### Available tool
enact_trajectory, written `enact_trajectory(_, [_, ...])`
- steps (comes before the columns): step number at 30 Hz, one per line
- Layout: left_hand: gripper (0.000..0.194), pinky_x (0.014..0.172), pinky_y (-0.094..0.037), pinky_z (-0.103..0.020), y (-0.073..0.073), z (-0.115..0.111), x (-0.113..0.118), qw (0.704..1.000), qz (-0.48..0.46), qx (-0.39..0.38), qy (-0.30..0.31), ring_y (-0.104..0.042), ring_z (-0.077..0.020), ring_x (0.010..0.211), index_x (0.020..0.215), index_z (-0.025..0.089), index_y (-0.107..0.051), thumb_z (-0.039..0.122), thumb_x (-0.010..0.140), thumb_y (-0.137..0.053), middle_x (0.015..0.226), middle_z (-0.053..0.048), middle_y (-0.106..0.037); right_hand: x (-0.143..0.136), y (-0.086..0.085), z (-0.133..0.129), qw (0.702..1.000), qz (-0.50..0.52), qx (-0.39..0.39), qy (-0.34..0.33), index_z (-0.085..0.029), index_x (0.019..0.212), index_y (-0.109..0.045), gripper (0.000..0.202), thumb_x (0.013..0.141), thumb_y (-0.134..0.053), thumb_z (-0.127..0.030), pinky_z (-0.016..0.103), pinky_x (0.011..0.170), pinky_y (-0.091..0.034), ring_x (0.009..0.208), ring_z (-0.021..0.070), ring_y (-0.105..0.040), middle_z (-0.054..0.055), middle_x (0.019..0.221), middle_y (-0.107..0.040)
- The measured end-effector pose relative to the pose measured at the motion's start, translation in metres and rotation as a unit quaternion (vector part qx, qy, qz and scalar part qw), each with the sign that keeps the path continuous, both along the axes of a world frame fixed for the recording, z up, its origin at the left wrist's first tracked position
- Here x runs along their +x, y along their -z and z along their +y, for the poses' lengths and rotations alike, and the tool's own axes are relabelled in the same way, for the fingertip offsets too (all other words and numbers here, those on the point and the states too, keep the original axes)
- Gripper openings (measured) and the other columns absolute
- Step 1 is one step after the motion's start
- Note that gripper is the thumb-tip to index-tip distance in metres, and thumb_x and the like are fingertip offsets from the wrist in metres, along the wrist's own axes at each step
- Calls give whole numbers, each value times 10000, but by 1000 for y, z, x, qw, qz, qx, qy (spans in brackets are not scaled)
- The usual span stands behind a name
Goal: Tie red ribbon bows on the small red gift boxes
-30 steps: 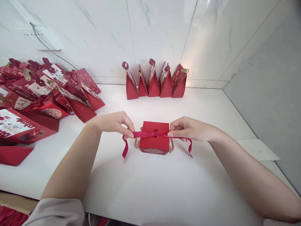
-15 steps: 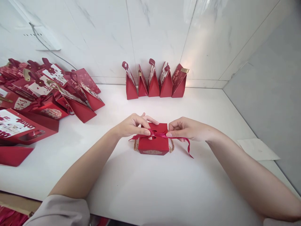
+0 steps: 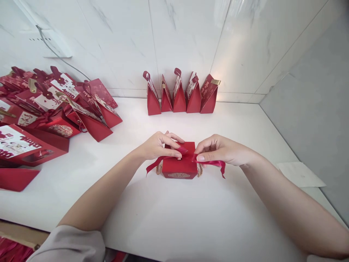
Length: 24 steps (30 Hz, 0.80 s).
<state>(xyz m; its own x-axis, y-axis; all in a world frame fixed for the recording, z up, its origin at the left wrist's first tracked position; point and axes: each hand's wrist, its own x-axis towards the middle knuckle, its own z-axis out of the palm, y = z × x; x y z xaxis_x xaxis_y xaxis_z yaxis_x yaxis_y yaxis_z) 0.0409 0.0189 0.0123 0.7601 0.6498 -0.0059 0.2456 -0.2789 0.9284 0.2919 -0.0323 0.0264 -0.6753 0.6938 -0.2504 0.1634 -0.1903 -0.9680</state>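
Observation:
A small red gift box (image 3: 179, 170) with a gold emblem on its front stands on the white table. Gold cord shows at both of its sides. Over the box top, my left hand (image 3: 163, 146) is closed in a pinch on a dark red ribbon (image 3: 154, 164), whose tail hangs off to the left. My right hand (image 3: 219, 149) pinches the ribbon's other part at the box's right, and that tail curls down beyond the fingers. Fingers partly hide the middle of the ribbon, so I cannot tell whether a knot is there.
Several red triangular gift boxes (image 3: 179, 100) line the back wall. At the left is a crowd of red boxes (image 3: 62, 125) with ribbon handles. A white sheet (image 3: 300, 174) lies at the right by a grey panel (image 3: 313, 105). A cable (image 3: 61, 60) runs down the wall.
The crossed ribbon over the box has come apart in the middle. My right hand has moved slightly right, and the left tail hangs lower than before.

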Motion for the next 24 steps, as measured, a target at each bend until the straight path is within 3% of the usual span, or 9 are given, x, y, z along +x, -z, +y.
enact_trajectory(3, [125,1073,-353,-408,1,0,0,1000,-7,-12,6,-562,-250,1159,790,284,-804,345,682,-816,961,-65,-740,-6,1,-5,998,30,35,35,-182,911,-749,260,792,-740,-413,222,380,-329,448,81,-499,20,711,-687])
enact_trajectory(5, [141,1016,-411,-377,1,-1,-1,1000,-10,-17,6,-580,-241,1127,804,280,-803,337,675,-819,1040,-63,-722,-12,2,-9,995,37,73,65,-201,956,-760,266,812,-718,-421,238,417,-404,487,101,-550,31,758,-706])
enact_trajectory(10, [153,1035,-400,-365,-1,-2,-1,1000,-8,-5,9,-602,-217,1078,841,259,-798,321,701,-805,1085,-58,-705,-26,9,-17,969,-9,211,130,-246,1056,-751,231,892,-629,-353,301,651,-525,717,169,-645,27,781,-690])
enact_trajectory(16, [199,988,-442,-330,-2,-5,3,999,-28,-3,20,-600,-206,1076,901,231,-780,297,714,-797,1080,-54,-700,-32,15,-18,944,-56,309,101,-239,1143,-671,257,928,-531,-216,277,631,-490,623,137,-601,-1,737,-674])
enact_trajectory(21, [196,953,-467,-307,-3,-8,4,999,-25,-22,26,-612,-197,1046,891,202,-768,305,726,-788,1101,-57,-684,-35,14,-20,890,-136,422,108,-254,1111,-644,233,948,-489,-197,306,768,-436,539,104,-480,-50,643,-589])
enact_trajectory(24, [144,939,-473,-293,-5,-9,5,999,-9,-34,24,-624,-185,1020,831,198,-768,329,778,-740,1096,-49,-683,-37,11,-22,872,-162,452,97,-264,1119,-619,235,960,-463,-192,325,821,-405,556,103,-485,-52,669,-585])
